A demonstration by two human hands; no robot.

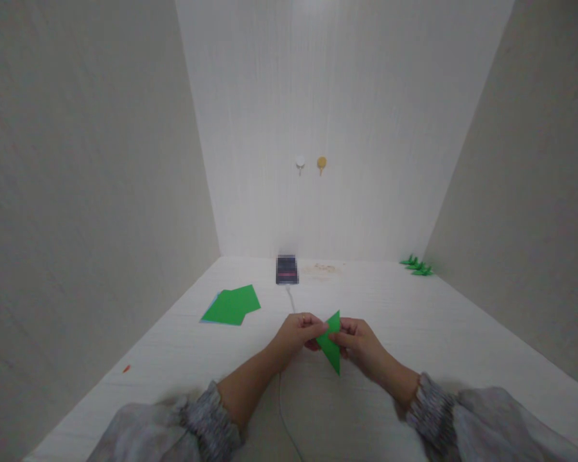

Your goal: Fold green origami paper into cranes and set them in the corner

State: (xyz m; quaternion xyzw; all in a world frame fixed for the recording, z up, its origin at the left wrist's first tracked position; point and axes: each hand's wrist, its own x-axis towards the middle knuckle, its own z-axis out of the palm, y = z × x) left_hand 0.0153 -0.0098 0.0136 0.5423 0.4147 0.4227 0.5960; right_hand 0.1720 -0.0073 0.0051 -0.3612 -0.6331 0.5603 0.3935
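Note:
Between my hands, above the white table, is a piece of green paper (333,357) folded into a triangle, one straight edge running up and down on its right. My left hand (299,331) pinches its left corner with thumb and fingers. On the right edge, near the middle, my right hand (359,338) grips it, the thumb on the near face and fingers behind. Parts of the fingers of both hands are hidden behind the paper. Left of my hands, flat green paper sheets (231,306) lie overlapping, with a thin bluish edge showing under them.
A phone-like dark device (287,270) stands by the back wall, with a white cable (283,410) running toward me. Several small folded green paper pieces (417,265) sit at the back right. A small orange scrap (126,369) lies at left. Two hooks (322,163) are on the wall.

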